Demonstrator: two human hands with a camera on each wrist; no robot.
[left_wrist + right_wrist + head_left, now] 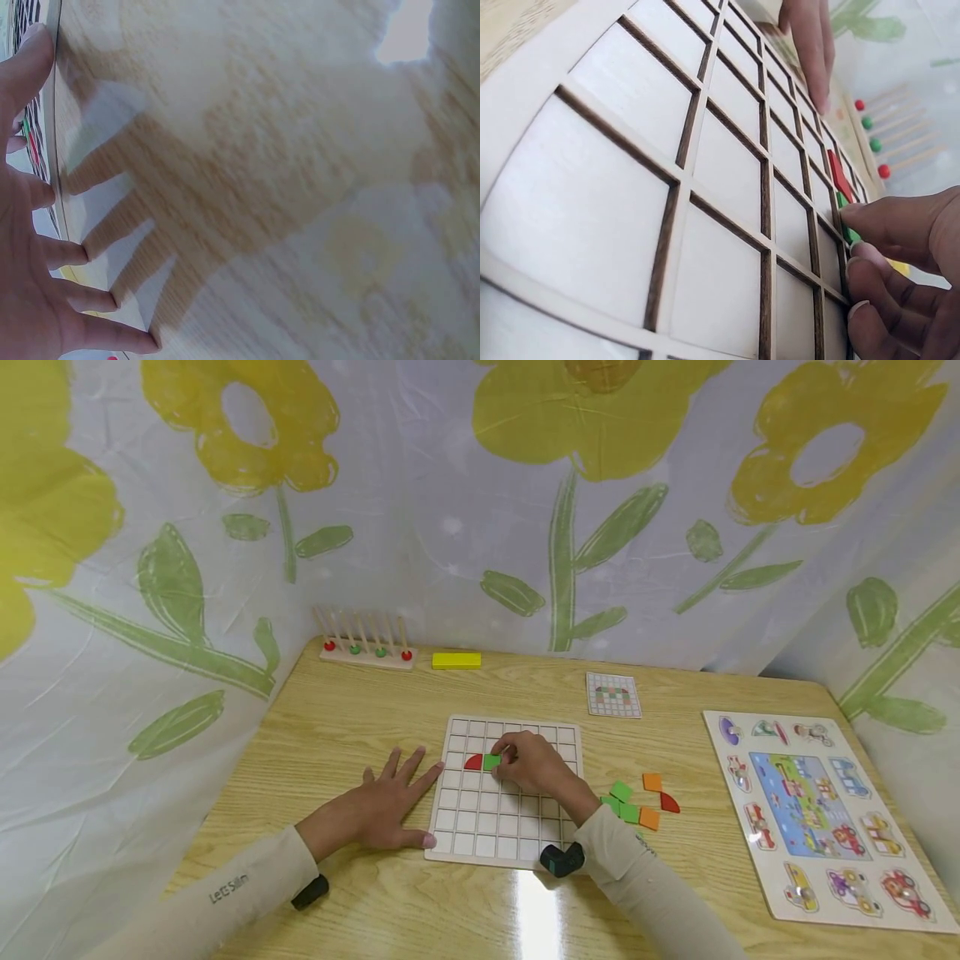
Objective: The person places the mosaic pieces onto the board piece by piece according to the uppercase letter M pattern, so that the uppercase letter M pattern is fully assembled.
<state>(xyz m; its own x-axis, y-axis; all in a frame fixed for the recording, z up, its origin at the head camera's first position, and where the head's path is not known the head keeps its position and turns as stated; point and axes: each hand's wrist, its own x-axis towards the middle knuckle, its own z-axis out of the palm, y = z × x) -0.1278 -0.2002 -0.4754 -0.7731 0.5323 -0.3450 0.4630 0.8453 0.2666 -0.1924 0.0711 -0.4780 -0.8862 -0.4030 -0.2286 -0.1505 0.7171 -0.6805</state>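
Observation:
A wooden grid board [465, 820] lies flat on the table. Near its upper left, a red quarter-circle piece [474, 763] sits in one cell, beside a green square tile [491, 762]. My right hand [528, 762] pinches the green tile at its cell with thumb and fingertips; the right wrist view shows the fingers [877, 225] against it. My left hand [386, 810] is spread at the board's left side, its thumb and index finger touching the edge. In the left wrist view that left hand [37, 300] has straight fingers on the tabletop.
Right of the board lie loose green tiles [620, 791], orange tiles [652, 782] and a red quarter-circle [670, 802]. A pattern card [613, 695] lies behind, a peg puzzle board [757, 852] at far right. At the back stand a bead-peg rack [367, 657] and a yellow block [456, 661].

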